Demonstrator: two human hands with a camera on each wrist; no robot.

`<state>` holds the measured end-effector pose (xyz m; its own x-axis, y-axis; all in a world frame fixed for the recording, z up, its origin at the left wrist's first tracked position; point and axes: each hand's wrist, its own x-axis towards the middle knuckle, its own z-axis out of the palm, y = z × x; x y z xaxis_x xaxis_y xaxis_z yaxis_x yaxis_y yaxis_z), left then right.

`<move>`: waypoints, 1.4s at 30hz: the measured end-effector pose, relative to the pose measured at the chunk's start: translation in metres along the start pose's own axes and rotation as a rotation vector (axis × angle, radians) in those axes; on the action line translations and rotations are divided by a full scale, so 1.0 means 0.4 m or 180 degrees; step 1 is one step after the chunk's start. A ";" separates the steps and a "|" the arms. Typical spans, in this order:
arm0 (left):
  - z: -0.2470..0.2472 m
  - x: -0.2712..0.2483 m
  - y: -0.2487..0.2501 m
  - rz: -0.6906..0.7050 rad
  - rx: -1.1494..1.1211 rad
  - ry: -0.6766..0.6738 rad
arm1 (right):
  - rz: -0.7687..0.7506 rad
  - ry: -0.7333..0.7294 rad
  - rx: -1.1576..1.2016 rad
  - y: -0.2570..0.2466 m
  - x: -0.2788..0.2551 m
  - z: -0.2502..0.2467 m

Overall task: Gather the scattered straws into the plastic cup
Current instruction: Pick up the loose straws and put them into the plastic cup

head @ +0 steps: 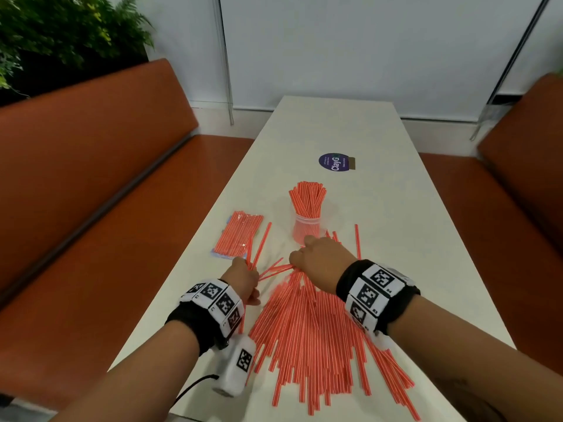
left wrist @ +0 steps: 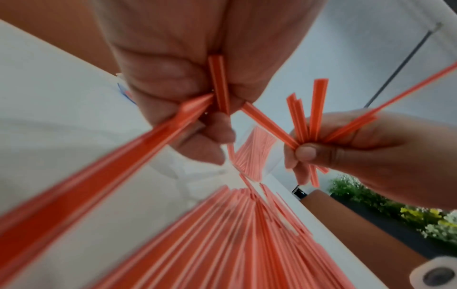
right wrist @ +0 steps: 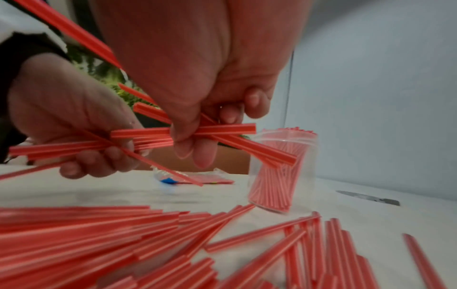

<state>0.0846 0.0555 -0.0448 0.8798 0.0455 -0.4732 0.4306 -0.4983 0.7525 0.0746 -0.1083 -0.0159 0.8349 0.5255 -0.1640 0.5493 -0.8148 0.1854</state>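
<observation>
Left hand (head: pixel 243 278) curled round a few red straws (left wrist: pixel 219 84), right hand (head: pixel 320 260) pinching another small bunch (right wrist: pixel 222 130) just beside it, above the table (head: pixel 411 208). Plastic cup (head: pixel 306 228) upright just beyond the right hand, packed with straws. Big loose pile (head: pixel 310 330) fanned out beneath both wrists; bagged pack (head: pixel 239 234) lying left of the cup.

Red-and-white striped straws (head: pixel 307 327) were fanned flat across the near table, a few gripped in each hand. Beyond them, the clear plastic cup (head: pixel 306 228) stood upright, packed with more straws.
</observation>
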 end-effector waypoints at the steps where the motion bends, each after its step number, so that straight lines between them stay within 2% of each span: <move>1: 0.002 0.005 0.002 0.0013 0.0003 -0.0032 | 0.0140 0.0065 0.0097 0.008 -0.004 0.001; 5: 0.005 0.012 0.012 0.0083 0.0113 -0.0172 | 0.0502 0.0528 0.0176 0.049 -0.022 0.020; 7: 0.005 0.018 0.012 0.0106 0.0130 -0.0196 | 0.0668 0.0722 0.0566 0.057 -0.032 0.011; 10: 0.006 0.015 0.020 0.0170 -0.0085 -0.0218 | 0.1041 0.1083 0.2239 0.080 -0.027 -0.017; 12: 0.001 0.002 0.037 0.0201 -0.0389 -0.0251 | 0.1181 0.1539 0.3259 0.098 -0.001 -0.052; 16: -0.003 -0.011 0.056 0.0362 -0.0859 -0.0281 | 0.1411 0.2377 0.4308 0.139 0.084 -0.124; 19: -0.005 -0.023 0.071 0.0452 -0.1242 -0.0296 | 0.1570 0.2571 0.5081 0.170 0.146 -0.136; 25: -0.017 -0.037 0.109 0.0740 -0.1877 -0.0229 | 0.1847 0.1875 0.4535 0.189 0.190 -0.035; 29: -0.012 -0.044 0.130 0.1013 -0.2033 -0.0100 | 0.1918 0.1649 0.4200 0.196 0.180 -0.039; 31: -0.009 -0.043 0.153 0.1190 -0.2052 -0.0058 | 0.2084 0.1776 0.4095 0.201 0.170 -0.050; 38: -0.002 -0.009 0.341 0.1983 -0.2408 0.0181 | 0.2604 0.2849 0.4323 0.233 0.075 -0.085; 42: 0.034 0.036 0.428 0.2134 -0.2462 0.0360 | 0.2763 0.2981 0.4295 0.237 0.000 -0.048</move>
<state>0.1682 -0.0408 0.0709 0.9836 0.0645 0.1684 -0.1791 0.2408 0.9539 0.1272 -0.1810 0.0204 0.8347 -0.5293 0.1521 0.0055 -0.2681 -0.9634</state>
